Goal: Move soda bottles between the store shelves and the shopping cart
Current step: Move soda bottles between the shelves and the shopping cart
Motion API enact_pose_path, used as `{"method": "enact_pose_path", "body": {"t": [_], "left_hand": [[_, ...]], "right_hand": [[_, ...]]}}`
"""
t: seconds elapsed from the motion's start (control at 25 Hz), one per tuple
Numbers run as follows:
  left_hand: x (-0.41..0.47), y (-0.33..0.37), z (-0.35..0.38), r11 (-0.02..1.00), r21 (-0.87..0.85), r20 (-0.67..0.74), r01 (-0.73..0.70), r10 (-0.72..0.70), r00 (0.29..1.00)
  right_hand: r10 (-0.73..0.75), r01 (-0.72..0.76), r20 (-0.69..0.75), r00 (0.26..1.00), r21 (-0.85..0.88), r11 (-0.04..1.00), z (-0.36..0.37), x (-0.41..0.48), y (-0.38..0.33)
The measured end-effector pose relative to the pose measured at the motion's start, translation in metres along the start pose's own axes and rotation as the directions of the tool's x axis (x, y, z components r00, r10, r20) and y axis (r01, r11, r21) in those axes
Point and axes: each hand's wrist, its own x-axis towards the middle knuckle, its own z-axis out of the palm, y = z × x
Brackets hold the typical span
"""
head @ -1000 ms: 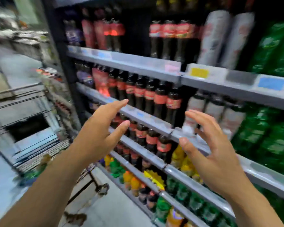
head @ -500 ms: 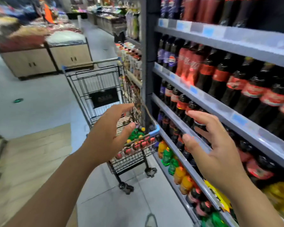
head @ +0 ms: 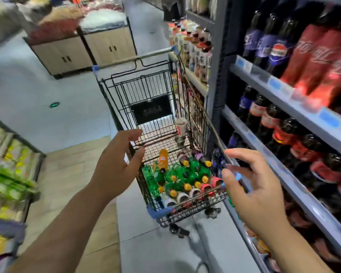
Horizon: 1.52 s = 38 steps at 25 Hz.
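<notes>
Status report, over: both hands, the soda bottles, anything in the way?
Left hand open, empty; right hand open, empty. Green and orange plastic soda bottles lying in black wire shopping cart. Nothing between hands and bottles.

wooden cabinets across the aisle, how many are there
2. The left cabinet stands under a reddish heap; the right cabinet adjoins it under a white heap, beyond the shopping cart. More may be hidden off the blurred left edge.

Both hands, left hand (head: pixel 114 170) and right hand (head: pixel 258 192), reach forward, fingers spread.
</notes>
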Motion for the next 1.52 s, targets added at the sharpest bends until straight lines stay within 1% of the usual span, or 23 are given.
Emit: {"method": "enact_pose_path", "body": {"t": [0.12,0.24,0.28,0.4,0.48,0.56,0.68,0.72,0.8,0.88,0.92,1.0,1.04,1.08,1.2,1.28,1.36,1.4,1.44,1.52], "left_hand": [[0.033,-0.037,0.024,1.0,-0.012,0.053,0.003,-0.003,0.999],[0.07,-0.084,0.06,0.998,-0.051,0.119,-0.035,0.041,0.992],[0.082,-0.102,0.074,0.997,-0.068,0.156,-0.025,0.036,0.987],[0.118,-0.161,0.121,0.997,-0.08,0.324,0.022,0.005,0.946],[0.136,-0.199,0.154,0.999,-0.041,0.466,0.007,0.013,0.885],[0.152,-0.234,0.187,0.998,0.008,0.619,-0.055,0.038,0.784],[0.171,-0.274,0.235,0.985,0.046,0.798,-0.165,0.063,0.599],[0.176,-0.283,0.251,0.975,0.043,0.849,-0.218,0.079,0.522],[0.183,-0.299,0.284,0.938,0.038,0.939,-0.345,0.084,0.332],[0.184,-0.311,0.308,0.899,0.015,0.986,-0.439,0.06,0.156],[0.183,-0.317,0.318,0.888,-0.009,0.994,-0.46,0.057,0.09],[0.177,-0.331,0.335,0.843,-0.081,0.997,-0.532,0.077,-0.028],[0.174,-0.337,0.34,0.808,-0.114,0.993,-0.578,0.086,-0.075],[0.172,-0.344,0.346,0.776,-0.137,0.99,-0.615,0.092,-0.105],[0.169,-0.359,0.358,0.71,-0.168,0.986,-0.684,0.111,-0.127],[0.167,-0.365,0.364,0.657,-0.193,0.981,-0.729,0.113,-0.157],[0.168,-0.367,0.367,0.633,-0.215,0.976,-0.744,0.116,-0.183],[0.169,-0.367,0.367,0.642,-0.22,0.975,-0.735,0.128,-0.18],[0.172,-0.367,0.365,0.67,-0.214,0.977,-0.71,0.141,-0.162],[0.184,-0.365,0.359,0.782,-0.181,0.983,-0.597,0.165,-0.082]], "right_hand": [[0.075,-0.075,0.028,0.997,0.026,0.997,0.04,0.025,0.029],[0.208,-0.208,0.008,0.978,0.038,0.977,0.083,0.043,0.061],[0.227,-0.227,-0.006,0.974,0.033,0.973,0.098,0.048,0.073],[0.255,-0.257,-0.057,0.965,-0.026,0.966,0.143,0.061,0.108],[0.312,-0.317,-0.123,0.942,-0.02,0.948,0.171,0.064,0.127],[0.364,-0.374,-0.19,0.912,-0.017,0.927,0.192,0.064,0.145],[0.459,-0.475,-0.269,0.847,0.007,0.88,0.215,0.062,0.167],[0.479,-0.5,-0.298,0.825,0.009,0.866,0.22,0.061,0.174],[0.506,-0.54,-0.356,0.786,0.002,0.841,0.229,0.058,0.187],[0.513,-0.56,-0.383,0.768,-0.014,0.828,0.235,0.056,0.195],[0.511,-0.564,-0.394,0.764,-0.023,0.825,0.237,0.055,0.198],[0.51,-0.572,-0.42,0.751,-0.027,0.82,0.242,0.05,0.205],[0.512,-0.576,-0.428,0.745,-0.025,0.817,0.245,0.048,0.207],[0.518,-0.583,-0.434,0.737,-0.019,0.813,0.247,0.047,0.209],[0.554,-0.615,-0.429,0.714,-0.006,0.788,0.254,0.048,0.212],[0.571,-0.629,-0.423,0.703,0.005,0.778,0.257,0.051,0.213],[0.587,-0.643,-0.421,0.691,0.011,0.765,0.261,0.052,0.217],[0.6,-0.656,-0.417,0.683,0.012,0.755,0.263,0.051,0.218],[0.618,-0.672,-0.407,0.673,0.014,0.741,0.264,0.051,0.22],[0.66,-0.708,-0.383,0.646,0.024,0.706,0.266,0.049,0.222]]}}
